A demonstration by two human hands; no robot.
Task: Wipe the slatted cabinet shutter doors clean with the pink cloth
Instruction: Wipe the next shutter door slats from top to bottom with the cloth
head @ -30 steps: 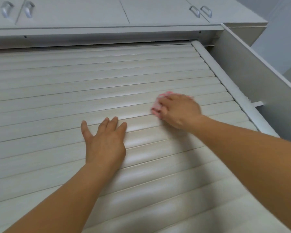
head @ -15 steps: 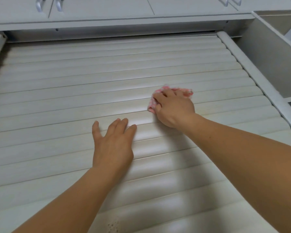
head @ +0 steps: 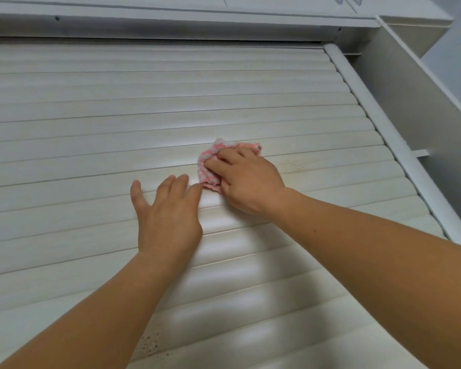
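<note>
Right hand (head: pixel 246 179) slid closer to flat, straight-fingered left hand (head: pixel 168 211), fingers bunching half-hidden pink cloth (head: pixel 208 162)

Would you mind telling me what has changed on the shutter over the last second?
The right hand has slid the bunched pink cloth leftward along the slats, so it now sits almost against the fingers of the left hand; a second ago there was a clear gap between them. Nothing was picked up or let go. The left hand stays flat on the shutter, and the right still grips the cloth.
</note>
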